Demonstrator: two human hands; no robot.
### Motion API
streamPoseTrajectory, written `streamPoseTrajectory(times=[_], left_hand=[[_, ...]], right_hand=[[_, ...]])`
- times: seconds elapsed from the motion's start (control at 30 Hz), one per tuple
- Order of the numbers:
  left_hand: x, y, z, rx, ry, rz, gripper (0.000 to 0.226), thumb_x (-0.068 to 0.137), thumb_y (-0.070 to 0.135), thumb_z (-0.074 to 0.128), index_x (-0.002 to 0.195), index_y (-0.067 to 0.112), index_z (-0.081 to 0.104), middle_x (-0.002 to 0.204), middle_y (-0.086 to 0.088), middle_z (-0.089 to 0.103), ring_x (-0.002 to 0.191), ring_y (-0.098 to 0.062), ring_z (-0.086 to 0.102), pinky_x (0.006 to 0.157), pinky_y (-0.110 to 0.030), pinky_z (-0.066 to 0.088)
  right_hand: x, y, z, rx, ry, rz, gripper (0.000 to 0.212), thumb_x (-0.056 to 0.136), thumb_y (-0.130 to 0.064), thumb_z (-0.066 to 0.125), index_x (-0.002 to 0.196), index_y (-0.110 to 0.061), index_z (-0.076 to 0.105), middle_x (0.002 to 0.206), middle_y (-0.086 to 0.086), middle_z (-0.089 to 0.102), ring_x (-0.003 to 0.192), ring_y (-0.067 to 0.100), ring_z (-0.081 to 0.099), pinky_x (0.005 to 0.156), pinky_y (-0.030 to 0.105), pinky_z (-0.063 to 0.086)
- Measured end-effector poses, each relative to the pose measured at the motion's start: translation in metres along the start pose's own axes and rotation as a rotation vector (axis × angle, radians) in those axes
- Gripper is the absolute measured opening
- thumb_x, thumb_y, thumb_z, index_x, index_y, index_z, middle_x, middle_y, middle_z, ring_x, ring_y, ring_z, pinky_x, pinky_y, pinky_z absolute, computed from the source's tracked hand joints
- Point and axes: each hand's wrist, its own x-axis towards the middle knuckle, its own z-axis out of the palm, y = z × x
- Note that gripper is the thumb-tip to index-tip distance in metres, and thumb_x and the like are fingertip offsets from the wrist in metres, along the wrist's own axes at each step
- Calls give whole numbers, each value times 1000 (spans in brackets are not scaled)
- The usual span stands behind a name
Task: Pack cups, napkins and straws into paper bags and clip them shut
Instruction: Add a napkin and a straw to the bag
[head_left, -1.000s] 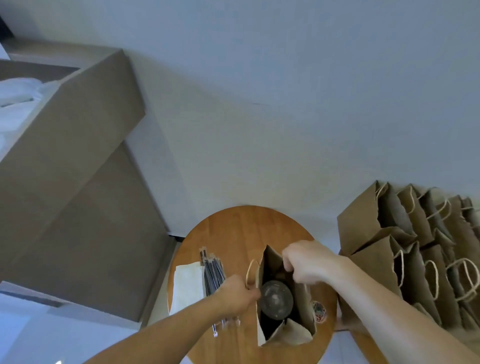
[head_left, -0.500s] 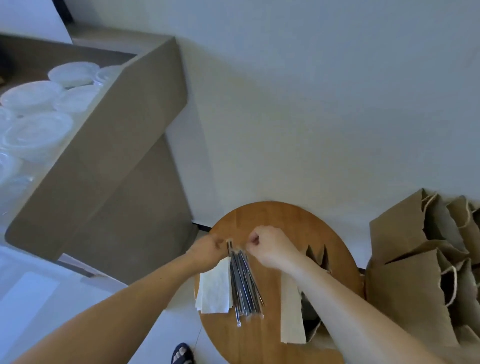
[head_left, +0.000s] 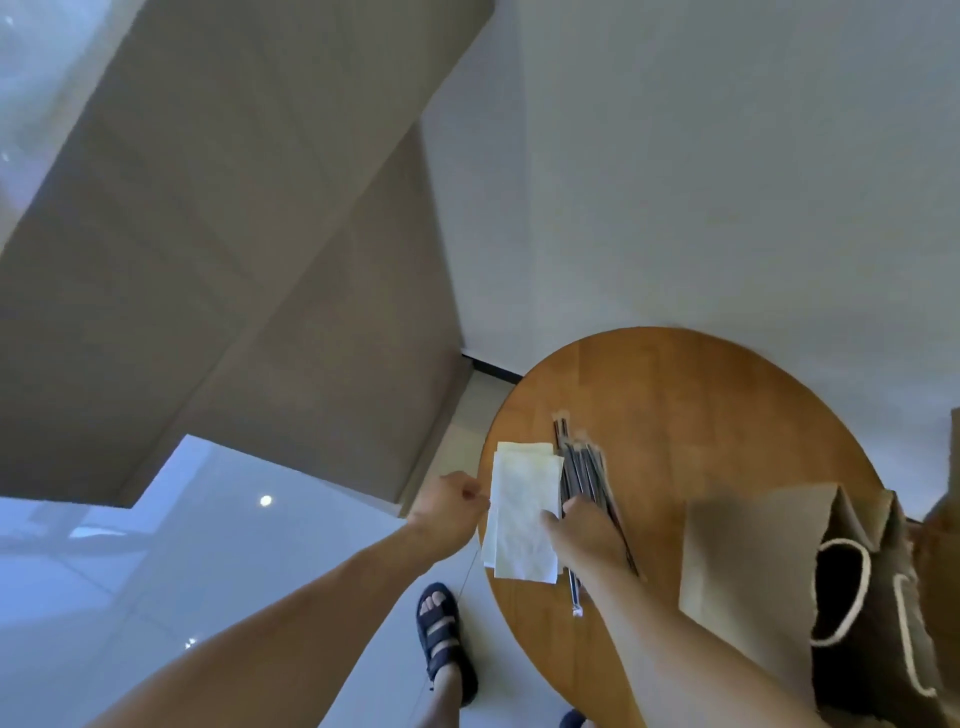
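White creased napkins (head_left: 522, 512) are stacked at the wooden surface's (head_left: 701, 405) left edge, beside dark wrapped straws (head_left: 584, 473). Their border is pinched by the left grip (head_left: 454, 512); the straws seem held in the curled right grip (head_left: 584, 532), a brown paper bag (head_left: 753, 566) nearby

A round wooden table (head_left: 701, 405) stands by a white wall (head_left: 727, 182); 1 dark sandal (head_left: 441, 639) rests on glossy floor tiles (head_left: 182, 545).

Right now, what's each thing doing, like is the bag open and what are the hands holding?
paper bag: upright on the table, top open.
napkins: flat stack at the table's edge.
straws: lying in a bunch beside the napkins.
left hand: pinches the napkins' edge.
right hand: on napkins and straws, grip unclear.
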Motion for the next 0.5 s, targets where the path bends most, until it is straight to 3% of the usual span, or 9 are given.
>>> streamPoseTrajectory(times=[0.1,0.2,0.33,0.5], left_hand=[[9,-10,6,9,-19,-17,26,97,21,51,121,16,61,96,7,60,88,-11,58,69,-19,46],[12,-14,9,-3,-48,-24,28,97,18,50,124,15,59,107,3,60,90,-11,57,69,-17,46],[15,-17,12,-28,-55,-21,28,97,16,50,123,15,58,108,3,59,84,-6,53,63,-10,42],[17,-17,17,-70,-70,-37,14,95,18,50,107,23,55,98,6,59,74,-2,52,58,-10,41]], right_hand=[[13,-2,14,-58,39,9,33,93,-45,51,81,-14,50,69,-2,55,64,18,62,53,25,45],[20,-1,22,-101,70,25,29,94,-39,48,90,-12,58,81,1,65,74,21,66,67,31,56],[25,5,25,-84,105,40,26,96,-38,47,101,-13,57,89,4,67,76,22,67,60,29,51],[30,10,28,-126,125,-2,25,97,-32,44,87,-17,61,72,-4,63,62,15,61,48,23,38]])
